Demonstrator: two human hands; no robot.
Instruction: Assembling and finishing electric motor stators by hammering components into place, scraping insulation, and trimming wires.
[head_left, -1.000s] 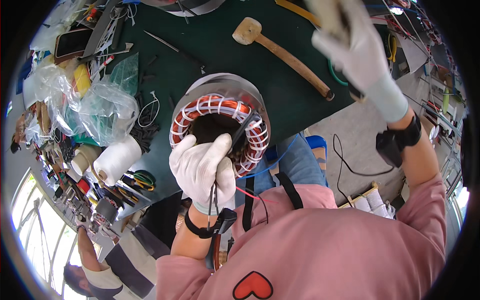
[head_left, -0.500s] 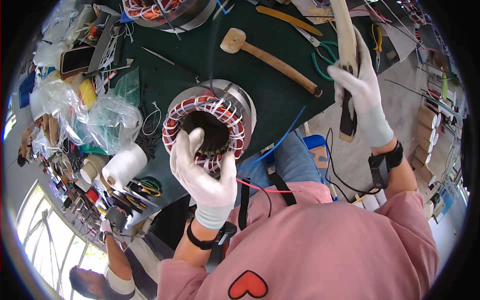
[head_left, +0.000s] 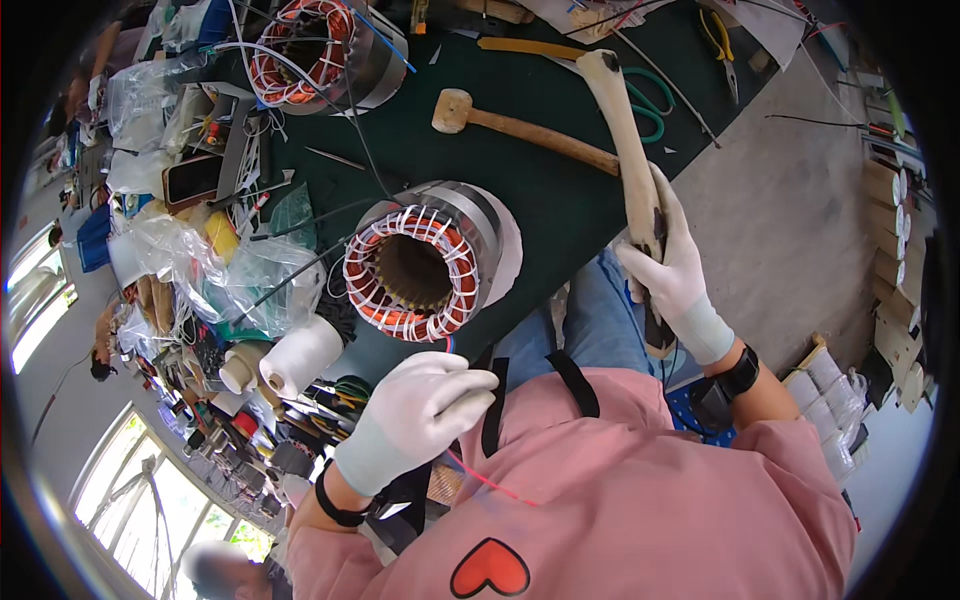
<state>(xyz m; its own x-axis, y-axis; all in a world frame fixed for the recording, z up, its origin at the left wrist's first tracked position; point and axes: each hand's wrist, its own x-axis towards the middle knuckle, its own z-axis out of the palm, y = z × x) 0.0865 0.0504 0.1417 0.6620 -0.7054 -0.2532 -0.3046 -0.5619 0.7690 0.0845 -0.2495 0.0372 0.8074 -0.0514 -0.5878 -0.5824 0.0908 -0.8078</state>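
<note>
A dark green work surface runs diagonally across the scene. At its near edge lies a ring-shaped motor stator of grey metal, its copper-red windings laced with white cord and its open bore facing the wearer. A second, similar stator stands at far left. Between them and the right side lie a pale wooden mallet, green-handled scissors and yellow-handled pliers. The left side is crowded with crumpled clear plastic bags and a white spool.

The white-gloved left hand is just below the near stator, fingers curled narrow; whether it grips the wires there cannot be told. The white-gloved right hand holds a long, pale wooden bar, dark toward its near end.

Beyond are a grey floor at right and bright windows at near left, where another person is partly visible.
</note>
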